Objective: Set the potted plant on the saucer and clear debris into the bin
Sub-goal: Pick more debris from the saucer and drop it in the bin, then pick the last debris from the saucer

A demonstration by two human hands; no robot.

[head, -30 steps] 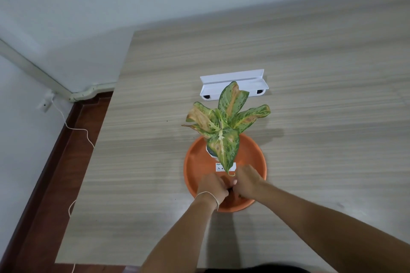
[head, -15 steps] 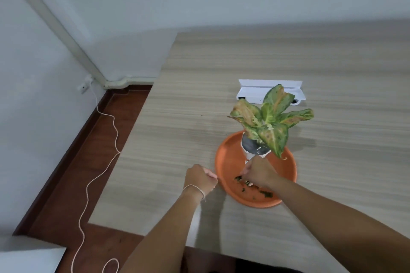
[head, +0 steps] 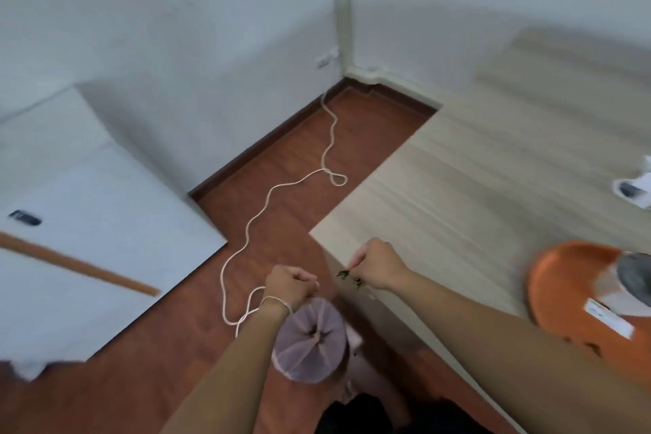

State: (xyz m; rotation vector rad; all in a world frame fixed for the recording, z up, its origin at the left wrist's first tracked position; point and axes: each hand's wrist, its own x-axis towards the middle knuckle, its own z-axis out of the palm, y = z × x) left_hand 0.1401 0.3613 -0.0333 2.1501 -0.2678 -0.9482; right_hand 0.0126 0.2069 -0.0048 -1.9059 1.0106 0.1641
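My right hand (head: 375, 263) is closed on green leaf debris (head: 347, 277) that pokes out of the fist, over the table's left edge. My left hand (head: 290, 284) is a closed fist just above the bin (head: 310, 345), a round bin lined with a pale pink bag on the floor; I cannot see what is in that fist. The orange saucer (head: 563, 278) lies on the table at the far right with the white plant pot (head: 634, 278) standing on it, cut off by the frame edge. The leaves are out of view.
The wooden table (head: 493, 169) fills the right side. A white cord (head: 281, 187) snakes over the red-brown floor from a wall socket. A white board (head: 88, 222) with a wooden stick lies on the left. A white object (head: 634, 190) rests at the table's far right.
The view has swung left and down, away from the plant. Both hands have moved off the saucer to the table's left edge, above the bin, the right one carrying debris.
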